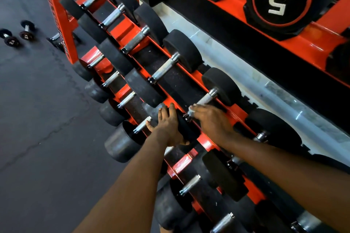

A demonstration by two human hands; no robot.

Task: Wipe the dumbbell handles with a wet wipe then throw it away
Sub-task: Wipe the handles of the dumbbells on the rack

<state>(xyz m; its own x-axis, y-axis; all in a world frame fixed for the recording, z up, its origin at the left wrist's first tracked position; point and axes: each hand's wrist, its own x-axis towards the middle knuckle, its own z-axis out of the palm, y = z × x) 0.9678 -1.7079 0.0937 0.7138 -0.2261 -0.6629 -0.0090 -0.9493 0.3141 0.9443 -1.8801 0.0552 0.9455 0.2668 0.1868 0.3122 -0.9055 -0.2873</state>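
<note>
Dark rubber floor [37, 119] fills the left of the head view, with two small dumbbells [18, 34] lying on it well apart from the orange rack [56, 15]. This rack runs diagonally through the frame and carries rows of black-headed dumbbells with knurled chrome handles. Behind it a black weight plate [276, 4] marked 5 sits on a second orange stand. Both bare forearms reach in from below to one dumbbell [221, 85] on the upper row. The left hand [168, 126] rests on that dumbbell's near head [186, 128], its fingers [164, 111] laid fairly straight over the rim and the thumb spread to the side. The right hand [212, 119] is at the near end of the handle [205, 99], its fingers [198, 108] curled down and pinching a whitish wet wipe [191, 108] against the metal. Only a small edge of the wipe shows past the fingertips.
</note>
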